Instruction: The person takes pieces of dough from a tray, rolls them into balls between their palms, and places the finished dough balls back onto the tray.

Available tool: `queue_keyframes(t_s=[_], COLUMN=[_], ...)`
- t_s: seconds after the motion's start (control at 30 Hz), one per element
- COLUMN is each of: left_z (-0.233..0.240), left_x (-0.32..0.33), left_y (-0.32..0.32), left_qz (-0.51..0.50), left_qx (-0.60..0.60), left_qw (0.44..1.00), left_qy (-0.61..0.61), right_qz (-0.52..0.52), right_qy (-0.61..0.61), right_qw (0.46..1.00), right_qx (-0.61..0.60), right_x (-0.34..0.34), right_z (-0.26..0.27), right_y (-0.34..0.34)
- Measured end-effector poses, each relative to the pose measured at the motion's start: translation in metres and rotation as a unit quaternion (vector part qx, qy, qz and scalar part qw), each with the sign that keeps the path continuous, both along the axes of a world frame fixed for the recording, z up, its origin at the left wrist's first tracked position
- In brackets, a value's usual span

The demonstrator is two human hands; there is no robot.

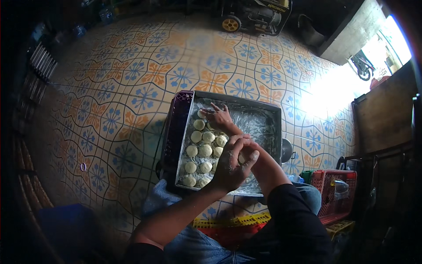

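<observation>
A deep metal tray dusted with flour lies in front of me. Round flattened dough pieces stand in rows across its left half. Palm down, my right hand reaches to the tray's far left part, fingers spread over a dough piece at the far end of the left row. My left hand, floury and cupped, is raised over the tray and overlaps my right forearm in view. Something pale shows between its thumb and fingers; I cannot tell whether it is held. My arms hide part of the dough.
The tray rests on a dark purple plastic crate. A metal pot is at its right. A red crate stands at my right, and a yellow-rimmed red crate beneath me. A generator stands on the tiled floor.
</observation>
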State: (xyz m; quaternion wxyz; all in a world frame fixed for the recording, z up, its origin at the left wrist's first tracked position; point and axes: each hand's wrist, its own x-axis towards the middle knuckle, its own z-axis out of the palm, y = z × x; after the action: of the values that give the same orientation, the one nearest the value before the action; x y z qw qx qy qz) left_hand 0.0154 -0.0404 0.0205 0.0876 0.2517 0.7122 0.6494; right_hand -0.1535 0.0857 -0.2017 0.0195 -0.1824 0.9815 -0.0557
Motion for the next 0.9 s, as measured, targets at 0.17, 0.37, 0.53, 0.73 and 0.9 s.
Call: queue_keyframes(t_s=[0.17,0.37,0.53,0.73,0.9], left_z=[0.004,-0.019,-0.091,-0.086,-0.046], left_x=[-0.004,-0.019,0.017,0.037,0.038], left_y=[0.005,-0.003,-0.003,0.007,0.029], left_qz=[-0.031,-0.203,-0.386,-0.393,-0.282], left_qx=[0.004,-0.321,-0.591,-0.511,-0.535], left_qw=[0.999,0.925,0.702,0.753,0.774], left_qy=[-0.038,-0.015,0.098,0.133,0.186], right_qz=[-0.030,-0.144,-0.033,-0.028,-0.055], right_qy=[0.028,-0.149,-0.137,-0.041,-0.052], right_qw=[0.999,0.978,0.989,0.999,0.994], right_qx=[-0.032,-0.038,0.033,-0.005,-0.081], right_x=[0.005,0.097,0.215,0.230,0.237], right_z=[0.021,0.059,0.057,0.020,0.029], right_y=[0.019,0.065,0.115,0.117,0.146])
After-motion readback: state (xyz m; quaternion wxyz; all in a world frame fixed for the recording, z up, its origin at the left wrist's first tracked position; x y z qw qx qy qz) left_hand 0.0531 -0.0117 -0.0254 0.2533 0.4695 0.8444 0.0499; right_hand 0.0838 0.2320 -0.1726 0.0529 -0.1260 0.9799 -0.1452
